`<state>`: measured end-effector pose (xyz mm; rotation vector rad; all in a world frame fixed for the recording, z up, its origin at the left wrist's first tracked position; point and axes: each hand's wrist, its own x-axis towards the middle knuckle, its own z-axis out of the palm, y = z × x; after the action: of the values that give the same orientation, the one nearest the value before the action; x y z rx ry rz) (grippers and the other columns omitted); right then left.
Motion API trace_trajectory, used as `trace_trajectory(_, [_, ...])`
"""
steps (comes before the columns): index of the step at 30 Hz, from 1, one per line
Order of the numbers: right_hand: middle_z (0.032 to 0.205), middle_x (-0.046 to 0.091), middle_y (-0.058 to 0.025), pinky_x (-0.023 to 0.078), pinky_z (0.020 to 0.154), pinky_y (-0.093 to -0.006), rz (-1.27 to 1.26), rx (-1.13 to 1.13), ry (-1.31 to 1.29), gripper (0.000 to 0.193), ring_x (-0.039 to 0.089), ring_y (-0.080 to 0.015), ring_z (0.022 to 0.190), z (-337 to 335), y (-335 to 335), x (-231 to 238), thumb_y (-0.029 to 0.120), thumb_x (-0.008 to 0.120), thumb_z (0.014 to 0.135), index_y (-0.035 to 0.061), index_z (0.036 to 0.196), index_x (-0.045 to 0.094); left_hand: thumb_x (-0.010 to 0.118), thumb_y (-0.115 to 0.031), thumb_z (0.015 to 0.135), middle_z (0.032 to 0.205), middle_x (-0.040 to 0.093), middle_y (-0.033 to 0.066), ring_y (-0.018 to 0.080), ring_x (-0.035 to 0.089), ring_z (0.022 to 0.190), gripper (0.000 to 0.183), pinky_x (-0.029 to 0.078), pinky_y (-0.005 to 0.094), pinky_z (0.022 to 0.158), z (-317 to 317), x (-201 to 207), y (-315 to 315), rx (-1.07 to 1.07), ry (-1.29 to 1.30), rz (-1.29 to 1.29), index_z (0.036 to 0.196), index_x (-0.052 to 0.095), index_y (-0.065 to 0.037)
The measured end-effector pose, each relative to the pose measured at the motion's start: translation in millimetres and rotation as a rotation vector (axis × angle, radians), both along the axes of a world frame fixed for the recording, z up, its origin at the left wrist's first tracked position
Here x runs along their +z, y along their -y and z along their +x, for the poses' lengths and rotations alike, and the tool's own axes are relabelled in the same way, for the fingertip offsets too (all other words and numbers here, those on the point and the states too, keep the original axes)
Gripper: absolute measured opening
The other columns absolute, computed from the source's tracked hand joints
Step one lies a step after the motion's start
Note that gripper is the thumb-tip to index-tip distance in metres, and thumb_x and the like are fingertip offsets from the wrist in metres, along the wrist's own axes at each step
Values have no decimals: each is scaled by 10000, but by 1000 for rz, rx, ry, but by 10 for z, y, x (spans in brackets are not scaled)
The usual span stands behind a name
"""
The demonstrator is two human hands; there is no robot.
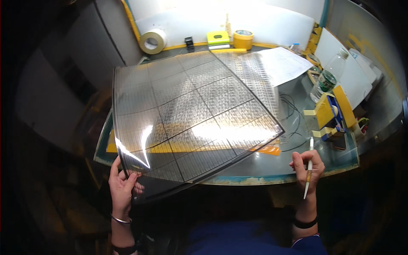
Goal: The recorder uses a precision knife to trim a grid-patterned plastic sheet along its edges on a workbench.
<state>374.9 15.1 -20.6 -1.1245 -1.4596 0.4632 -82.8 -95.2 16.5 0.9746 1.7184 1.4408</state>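
My left hand [122, 183] grips the near left corner of a large, flexible, see-through grid sheet [187, 110], holding it tilted up over the table [272, 170]. The sheet shines with glare and covers most of the table's left and middle. My right hand [307, 166] is off to the right of the sheet, at the table's front edge, closed around a thin white pen-like tool [309, 168] that points down. The right hand does not touch the sheet.
At the back stand a white tape roll [153, 41], a yellow tape roll [243, 39] and a yellow-green block [218, 38]. White paper [285, 64] lies back right. A clear plastic bottle [327, 76], yellow boxes [329, 111] and black wires [293, 114] crowd the right side.
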Motion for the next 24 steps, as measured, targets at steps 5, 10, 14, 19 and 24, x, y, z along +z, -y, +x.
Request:
trace_trajectory(5, [1007,737,-130,527,823,-308,-11,81,203,343,706,-207,943,15,-39,87,29,888,758,47,969,618,624,0,990,966,704,121,106,641,590,706,537,218,517,-121,-50,2,-19,-26,67,1596,269,-71])
trace_trajectory(10, [1313,673,-197,464,1076,-439,-9,185,317,559,605,-368,1270,-51,-127,103,69,956,630,49,1055,593,646,-9,978,979,720,129,111,647,583,704,526,217,503,-313,-106,91,-24,-44,91,1590,303,-67])
trace_trajectory(14, [1352,652,-199,450,1101,-460,-36,177,352,586,579,-393,1307,-18,-134,82,92,973,607,52,1049,590,649,-2,979,952,723,135,120,652,586,659,531,228,506,-344,-35,39,-27,-45,85,1565,349,-28])
trace_trajectory(19, [1338,665,-182,471,1074,-441,-34,223,337,566,608,-359,1268,8,-135,104,116,984,608,59,1032,614,714,4,946,1139,696,110,153,677,958,579,560,266,859,-554,-101,-186,152,-541,396,1484,502,-12])
trace_trajectory(24, [1214,728,-146,523,965,-421,-10,269,434,509,666,-339,1157,-118,-115,173,220,989,619,66,966,650,761,-67,918,1289,674,138,265,654,1158,414,500,380,1027,121,127,-287,0,-943,339,1311,646,-3])
